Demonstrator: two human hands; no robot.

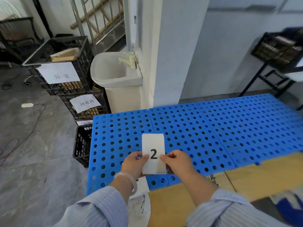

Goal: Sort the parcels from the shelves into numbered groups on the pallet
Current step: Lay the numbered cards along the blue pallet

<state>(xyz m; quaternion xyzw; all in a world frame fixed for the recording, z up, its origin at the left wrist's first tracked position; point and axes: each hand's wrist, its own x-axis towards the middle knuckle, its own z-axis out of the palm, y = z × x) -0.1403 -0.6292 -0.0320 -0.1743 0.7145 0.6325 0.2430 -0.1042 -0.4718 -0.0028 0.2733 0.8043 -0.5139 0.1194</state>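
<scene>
Card (pixel 153 154) marked 2 pinched between both hands, left (pixel 134 164) and right (pixel 176 161), above blue pallet (pixel 229 128).

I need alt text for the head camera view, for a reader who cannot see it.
A person's left hand and right hand pinch a white card marked 2 over a blue perforated pallet. Labelled black crates and a white sink stand beyond it.

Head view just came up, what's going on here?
A person holds a white card printed 2 with both hands, the left hand pinching its left edge and the right hand its right edge, above the blue perforated pallet. The card is not yet laid down. Labelled black crates stand at the left.
</scene>
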